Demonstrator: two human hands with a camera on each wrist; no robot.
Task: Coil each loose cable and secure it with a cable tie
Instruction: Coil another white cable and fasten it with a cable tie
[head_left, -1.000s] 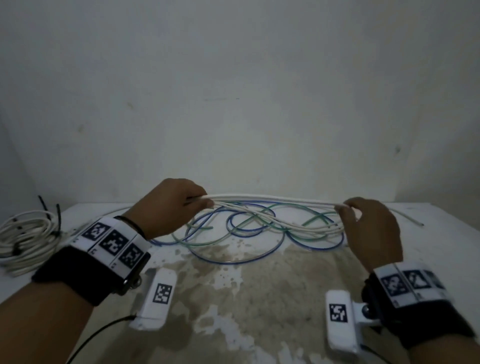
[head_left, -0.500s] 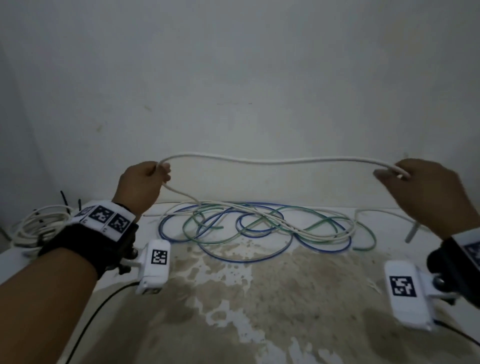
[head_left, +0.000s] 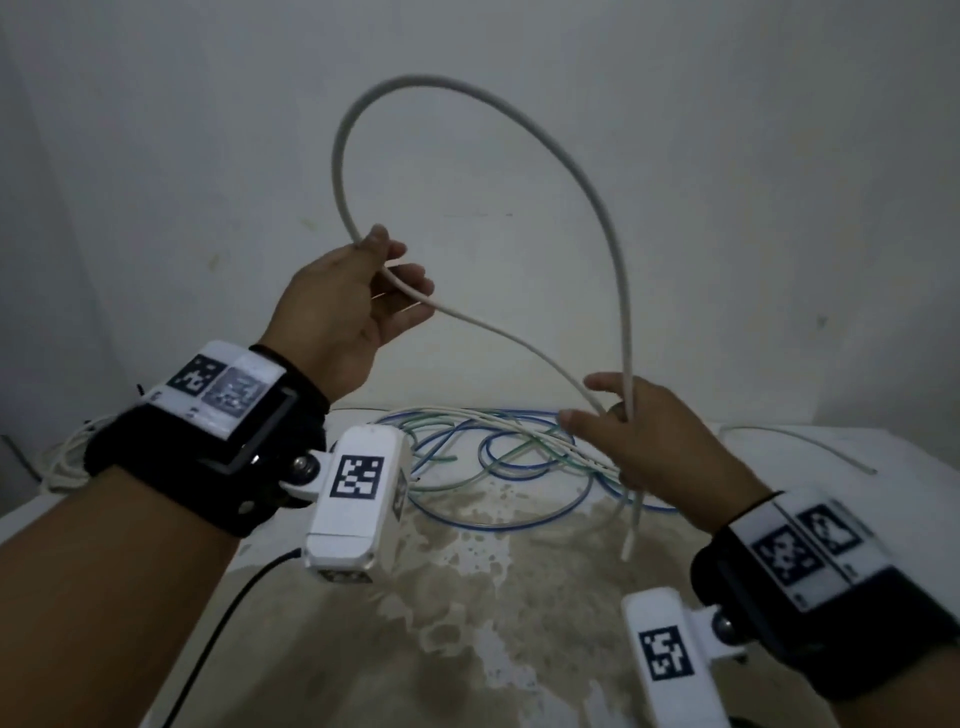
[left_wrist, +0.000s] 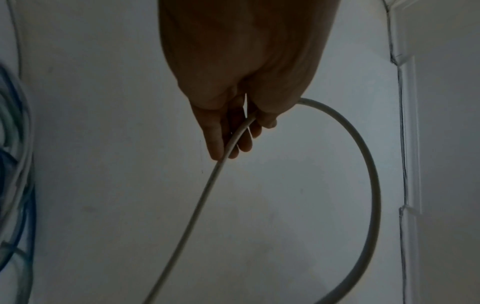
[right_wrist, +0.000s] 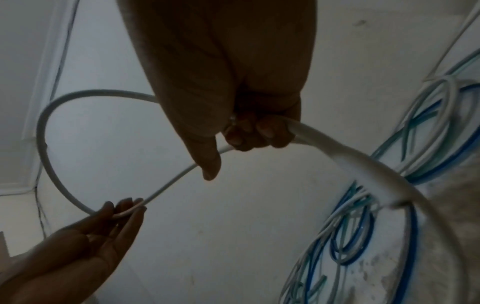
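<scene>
Step in hand: first loop of thick white round cable (head_left: 545, 140), raised above table (head_left: 909, 457). Left hand (head_left: 343, 306) pinching loop's left foot; right hand (head_left: 644, 441) gripping crossing. Next, probably: gather further loops from tangled blue, green and white cables (head_left: 498, 447).

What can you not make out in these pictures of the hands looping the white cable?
- Head view: the coiled white bundle at the left edge is mostly hidden behind the left hand's wristband.
- Head view: where the white cable joins the tangle of cables is hidden behind the right hand.
- Any cable tie: too small and dim to tell.
</scene>
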